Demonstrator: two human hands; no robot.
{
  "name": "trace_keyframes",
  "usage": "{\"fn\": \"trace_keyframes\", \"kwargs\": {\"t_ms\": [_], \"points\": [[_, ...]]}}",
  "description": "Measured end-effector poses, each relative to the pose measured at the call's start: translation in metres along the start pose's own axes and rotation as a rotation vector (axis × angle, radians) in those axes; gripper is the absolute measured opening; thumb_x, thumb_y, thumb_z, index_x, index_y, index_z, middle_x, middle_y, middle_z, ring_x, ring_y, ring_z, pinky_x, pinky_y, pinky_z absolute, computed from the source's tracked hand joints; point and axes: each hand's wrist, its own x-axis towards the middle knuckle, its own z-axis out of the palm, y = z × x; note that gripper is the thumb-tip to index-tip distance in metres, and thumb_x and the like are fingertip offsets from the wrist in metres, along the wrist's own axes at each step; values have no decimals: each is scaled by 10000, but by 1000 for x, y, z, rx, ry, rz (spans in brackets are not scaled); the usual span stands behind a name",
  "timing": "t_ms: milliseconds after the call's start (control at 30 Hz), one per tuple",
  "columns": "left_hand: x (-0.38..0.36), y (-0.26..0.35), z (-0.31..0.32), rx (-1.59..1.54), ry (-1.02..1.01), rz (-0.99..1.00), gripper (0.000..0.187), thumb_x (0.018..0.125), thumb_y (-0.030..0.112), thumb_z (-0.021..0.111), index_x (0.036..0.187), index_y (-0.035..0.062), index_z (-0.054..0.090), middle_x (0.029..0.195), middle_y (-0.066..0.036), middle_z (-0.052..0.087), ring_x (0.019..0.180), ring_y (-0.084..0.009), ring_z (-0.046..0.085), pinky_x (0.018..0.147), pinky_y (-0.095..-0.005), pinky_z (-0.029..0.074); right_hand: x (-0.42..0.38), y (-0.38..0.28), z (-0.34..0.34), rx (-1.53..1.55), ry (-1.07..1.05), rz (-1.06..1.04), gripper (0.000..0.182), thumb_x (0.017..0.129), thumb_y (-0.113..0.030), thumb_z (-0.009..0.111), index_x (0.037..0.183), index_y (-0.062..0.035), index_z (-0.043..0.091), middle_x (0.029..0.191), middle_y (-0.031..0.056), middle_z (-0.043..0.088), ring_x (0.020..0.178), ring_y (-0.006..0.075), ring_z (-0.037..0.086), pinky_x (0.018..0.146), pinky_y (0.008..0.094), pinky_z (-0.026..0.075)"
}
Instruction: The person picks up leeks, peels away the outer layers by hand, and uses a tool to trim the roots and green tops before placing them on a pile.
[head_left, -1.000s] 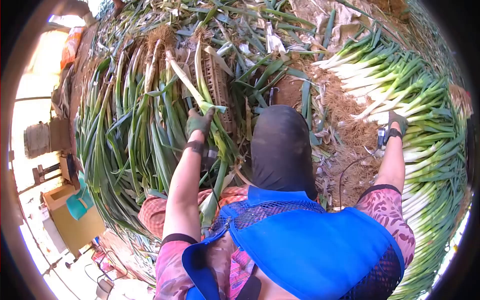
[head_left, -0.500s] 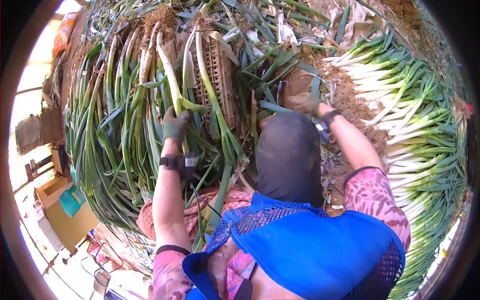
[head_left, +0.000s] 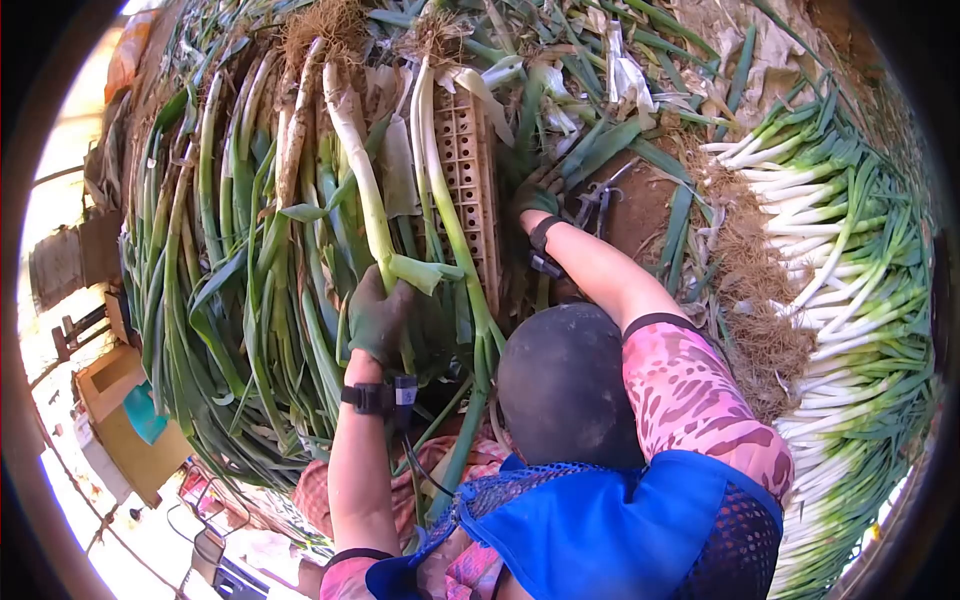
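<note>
Dark green gloves cover both hands. My left hand is wrapped round the green part of a thick leek, whose white stalk and roots point up the view. Beside it, more unpeeled leeks lie in a dense row on the left, and a thinner leek rests along a beige plastic crate. My right hand is beyond the dark, bent knee, near loose green leaves; its fingers are partly spread and nothing shows in them.
A long row of white-stalked leeks runs down the right, with cut roots beside it. Discarded leaves and pale sheets lie at the top. A teal container and a yellowish box stand at the lower left.
My right hand has moved left from the bare ground near the roots to beside the crate. My left hand, still on the leek, appears slightly lower and further right as the view shifted.
</note>
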Motion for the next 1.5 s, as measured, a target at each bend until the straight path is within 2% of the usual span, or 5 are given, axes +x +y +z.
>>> {"fn": "trace_keyframes", "kwargs": {"t_ms": [433, 767, 900, 1100, 1500], "points": [[-3, 11, -1, -42, -2, -50, 255, 883, 178, 640, 1062, -2, 616, 907, -50, 677, 816, -107, 612, 733, -271, 505, 118, 38, -173, 830, -42, -235, 403, 702, -205, 736, 1006, 46, 649, 859, 169, 694, 757, 256, 674, 701, 368, 546], [-2, 19, 0, -46, 11, -120, 232, 892, 146, 657, 1061, -7, 616, 918, -46, 676, 819, -92, 609, 737, -266, 509, 252, -41, -101, 1696, -632, -11, 805, 855, -511, 656, 1339, 69, 380, 1266, 210, 514, 1084, 258, 558, 892, 389, 508], [-1, 18, -1, -88, -2, -199, 258, 877, 138, 666, 1089, 5, 604, 966, -45, 668, 865, -114, 610, 779, -277, 504, 167, -95, -119, 364, -292, -199, 1002, 758, -576, 713, 1427, 19, 262, 1391, 249, 462, 1258, 315, 506, 1033, 424, 424], [-1, 22, -2, -168, -21, -253, 232, 880, 125, 658, 1075, 9, 606, 962, -41, 666, 851, -106, 609, 764, -270, 505, 149, -123, -109, 240, -223, -26, 1330, 665, -622, 734, 1515, 3, -75, 1506, 248, 335, 1381, 375, 374, 1098, 459, 362], [2, 20, -11, 15, -11, -119, 321, 831, 223, 669, 1059, 0, 635, 871, -142, 700, 803, -203, 676, 744, -331, 522, 265, -174, -291, 485, -45, -570, 616, 778, -450, 736, 1169, 11, 616, 1103, 140, 683, 989, 249, 658, 873, 353, 519]]}}
